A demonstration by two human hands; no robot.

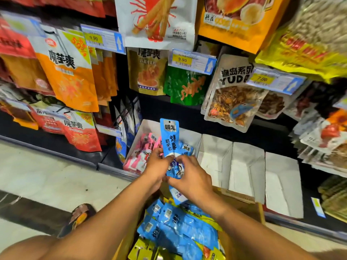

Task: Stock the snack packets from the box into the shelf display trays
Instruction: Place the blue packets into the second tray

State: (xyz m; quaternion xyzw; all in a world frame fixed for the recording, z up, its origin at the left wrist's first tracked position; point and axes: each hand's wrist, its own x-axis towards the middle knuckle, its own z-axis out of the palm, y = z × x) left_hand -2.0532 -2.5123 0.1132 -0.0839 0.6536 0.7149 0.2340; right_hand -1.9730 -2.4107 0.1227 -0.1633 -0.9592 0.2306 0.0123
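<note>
Left hand (155, 166) and right hand (189, 177) both pinch the blue packet (170, 143) — long axis 12-to-6 — display tray (145, 124) just beyond at 12, left hand marginally nearer.

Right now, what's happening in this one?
A person is stocking a shop shelf. The left hand and right hand together hold a long blue packet upright in front of the first white tray, which already holds pink packets. More blue packets lie in the cardboard box below. The white trays to the right show no packets.
</note>
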